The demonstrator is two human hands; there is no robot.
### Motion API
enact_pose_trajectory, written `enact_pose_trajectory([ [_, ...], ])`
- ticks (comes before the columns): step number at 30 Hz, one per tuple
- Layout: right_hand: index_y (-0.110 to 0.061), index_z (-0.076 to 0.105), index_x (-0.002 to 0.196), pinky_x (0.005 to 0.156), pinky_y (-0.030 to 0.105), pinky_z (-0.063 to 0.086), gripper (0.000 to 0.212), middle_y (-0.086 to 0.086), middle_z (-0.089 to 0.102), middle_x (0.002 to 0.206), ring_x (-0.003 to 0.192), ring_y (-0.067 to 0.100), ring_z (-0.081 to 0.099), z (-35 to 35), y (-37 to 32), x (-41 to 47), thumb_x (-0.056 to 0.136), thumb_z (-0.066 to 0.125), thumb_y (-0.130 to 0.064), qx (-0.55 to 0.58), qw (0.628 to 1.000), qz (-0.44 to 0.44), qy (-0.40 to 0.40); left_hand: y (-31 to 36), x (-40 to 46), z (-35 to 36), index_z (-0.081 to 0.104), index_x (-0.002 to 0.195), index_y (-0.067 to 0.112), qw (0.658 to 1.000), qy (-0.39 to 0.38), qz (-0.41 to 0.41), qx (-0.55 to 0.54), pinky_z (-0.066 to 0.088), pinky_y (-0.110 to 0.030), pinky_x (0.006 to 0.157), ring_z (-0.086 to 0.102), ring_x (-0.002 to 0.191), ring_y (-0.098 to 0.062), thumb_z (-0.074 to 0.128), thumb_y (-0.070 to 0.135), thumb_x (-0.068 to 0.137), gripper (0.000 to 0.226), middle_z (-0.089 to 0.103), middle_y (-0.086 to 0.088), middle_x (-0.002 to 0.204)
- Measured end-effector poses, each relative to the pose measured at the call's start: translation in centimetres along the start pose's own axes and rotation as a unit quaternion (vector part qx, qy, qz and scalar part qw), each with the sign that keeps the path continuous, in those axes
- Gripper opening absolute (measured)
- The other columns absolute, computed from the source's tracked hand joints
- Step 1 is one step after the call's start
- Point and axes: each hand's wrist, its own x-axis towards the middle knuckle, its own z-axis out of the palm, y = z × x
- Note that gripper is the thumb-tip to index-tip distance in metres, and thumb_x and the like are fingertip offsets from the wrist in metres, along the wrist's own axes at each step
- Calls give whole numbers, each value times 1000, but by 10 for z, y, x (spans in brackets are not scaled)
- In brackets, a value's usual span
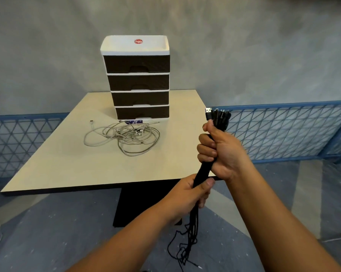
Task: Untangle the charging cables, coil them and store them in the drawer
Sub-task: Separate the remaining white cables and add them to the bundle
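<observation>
A bundle of black charging cables [203,170] runs upright in front of the table's right front corner. My right hand [222,149] grips it near the top, with the USB plugs [217,115] sticking out above my fist. Lower down, my left hand [193,193] grips the same bundle, and the loose ends [187,246] hang tangled toward the floor. A tangle of white cables [124,137] lies on the beige table [67,165] in front of a drawer unit [139,79] with several dark drawers, all closed.
A small blue-and-white label or card [135,121] lies at the drawer unit's base. The table stands on a black pedestal [138,205]. Blue mesh fencing [283,132] runs behind on both sides, below a grey wall. The floor is grey.
</observation>
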Motion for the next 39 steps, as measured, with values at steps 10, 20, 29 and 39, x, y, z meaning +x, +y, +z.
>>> enact_pose_trajectory([
  [10, -26, 31, 65, 36, 18, 15, 42, -7, 20, 47, 37, 7, 14, 18, 8, 24, 93, 62, -26, -61, 997, 6, 38, -10, 7, -83, 58, 121, 32, 991, 6, -46, 127, 43, -28, 103, 54, 119, -1, 78, 46, 74, 53, 62, 11, 124],
  [20, -26, 28, 66, 37, 17, 13, 41, -6, 16, 50, 39, 7, 11, 48, 23, 72, 92, 59, -23, -67, 996, 25, 52, 7, 44, -219, 70, 97, 24, 956, 217, -15, 200, 45, -16, 78, 61, 90, -2, 65, 30, 92, 9, 69, 12, 96],
  [29, -26, 21, 69, 36, 16, 13, 43, -8, 15, 49, 36, 5, 12, 84, 40, 140, 89, 59, -27, -78, 992, 44, 88, 36, 122, -339, 69, 113, 24, 878, 250, 25, 408, 42, -19, 84, 58, 106, -11, 52, 19, 99, 22, 64, 6, 116],
  [39, -26, 28, 66, 34, 16, 14, 39, -8, 16, 49, 36, 5, 14, 98, 54, 184, 91, 58, -26, -60, 986, 71, 141, 13, 197, -394, 58, 130, 32, 726, 86, 7, 682, 33, -37, 105, 41, 129, -20, 52, 33, 98, 33, 55, 3, 137],
])
